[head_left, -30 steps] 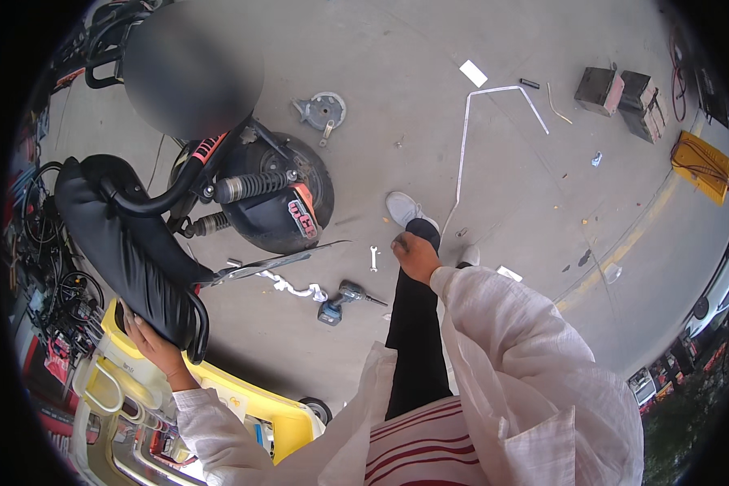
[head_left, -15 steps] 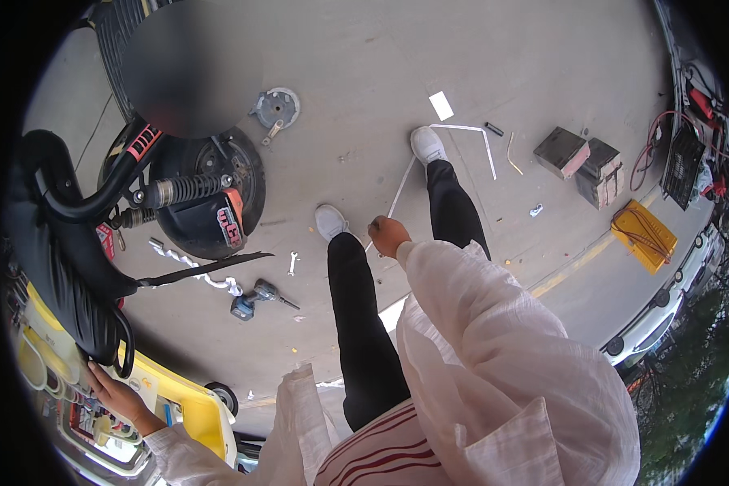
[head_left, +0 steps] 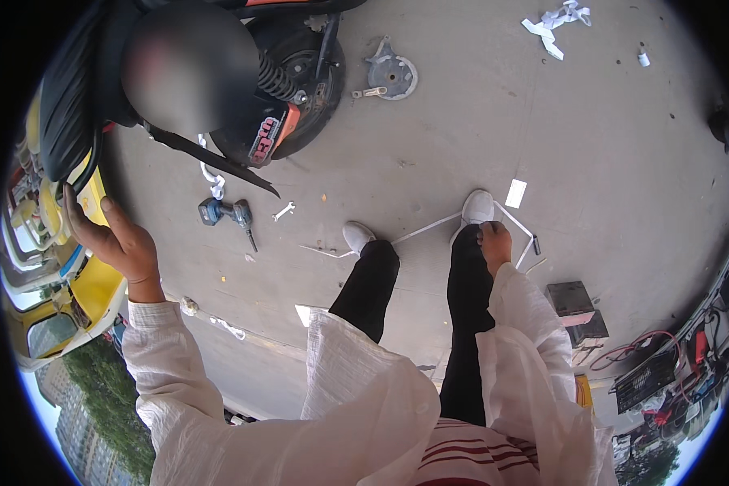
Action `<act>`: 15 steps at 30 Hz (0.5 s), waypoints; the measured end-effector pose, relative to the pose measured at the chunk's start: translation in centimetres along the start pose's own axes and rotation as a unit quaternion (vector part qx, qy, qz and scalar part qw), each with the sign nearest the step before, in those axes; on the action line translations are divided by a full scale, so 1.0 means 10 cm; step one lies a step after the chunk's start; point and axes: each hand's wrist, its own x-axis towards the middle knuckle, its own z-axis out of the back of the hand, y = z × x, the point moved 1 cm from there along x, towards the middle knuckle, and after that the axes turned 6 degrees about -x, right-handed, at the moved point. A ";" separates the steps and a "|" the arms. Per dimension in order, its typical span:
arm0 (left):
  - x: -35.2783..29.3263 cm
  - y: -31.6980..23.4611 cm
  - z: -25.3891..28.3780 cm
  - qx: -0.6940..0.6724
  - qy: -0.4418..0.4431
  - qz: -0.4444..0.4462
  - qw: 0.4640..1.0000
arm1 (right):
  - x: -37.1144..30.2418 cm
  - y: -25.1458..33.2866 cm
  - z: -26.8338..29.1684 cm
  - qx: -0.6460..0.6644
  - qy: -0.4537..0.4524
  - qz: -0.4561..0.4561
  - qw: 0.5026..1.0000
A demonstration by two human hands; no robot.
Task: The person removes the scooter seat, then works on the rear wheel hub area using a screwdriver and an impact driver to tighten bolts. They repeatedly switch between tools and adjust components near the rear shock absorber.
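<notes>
The left hand (head_left: pixel 121 243) is spread, its thumb (head_left: pixel 115 212) to the right of the fingers (head_left: pixel 83 223), which point up and away from the body. Just below that hand is the bare left wrist (head_left: pixel 144 288), with the sleeved left forearm (head_left: pixel 170 356) running down beneath it. Well to its right, the right hand (head_left: pixel 496 243) is loosely curled before the right leg (head_left: pixel 464 308); its fingertips are unclear. The right forearm (head_left: pixel 518 304) slants down and rightward from it.

A hand could pass over the wide grey floor (head_left: pixel 478 121) in the upper middle of the frame, beside a round grey metal plate (head_left: pixel 391 77). At upper left, a wrinkled black seat (head_left: pixel 66 121) and a round black wheel (head_left: pixel 326 81) block the way. Two legs in black trousers (head_left: pixel 463 340) stand in the lower middle, with a gap between.
</notes>
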 end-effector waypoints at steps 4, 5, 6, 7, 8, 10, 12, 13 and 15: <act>-1.03 -0.27 -0.29 -0.127 0.123 0.021 0.984 | 0.67 -0.20 -0.42 -0.133 -0.016 0.085 0.987; -1.31 -0.22 -0.35 -0.166 0.172 0.059 0.969 | 0.83 -0.24 -0.58 -0.150 -0.004 0.110 0.982; -1.64 -0.12 -0.41 -0.162 0.204 0.113 0.959 | 0.94 -0.23 -0.77 -0.167 0.003 0.133 0.977; -1.97 0.01 -0.44 -0.157 0.232 0.167 0.945 | 1.03 -0.16 -0.96 -0.184 0.009 0.159 0.970; -2.39 0.15 -0.42 -0.167 0.238 0.263 0.920 | 0.93 0.12 -1.13 -0.224 0.032 0.173 0.959; -3.19 0.42 -0.43 -0.203 0.248 0.436 0.841 | 0.82 0.58 -1.38 -0.281 0.037 0.245 0.927; -3.75 0.58 -0.56 -0.213 0.245 0.512 0.795 | 1.03 0.86 -1.58 -0.309 0.010 0.363 0.879; -4.03 0.65 -0.62 -0.216 0.243 0.550 0.769 | 1.12 1.06 -1.65 -0.326 -0.015 0.409 0.852; -4.65 0.79 -0.69 -0.215 0.241 0.596 0.735 | 1.26 1.54 -1.81 -0.364 -0.074 0.496 0.785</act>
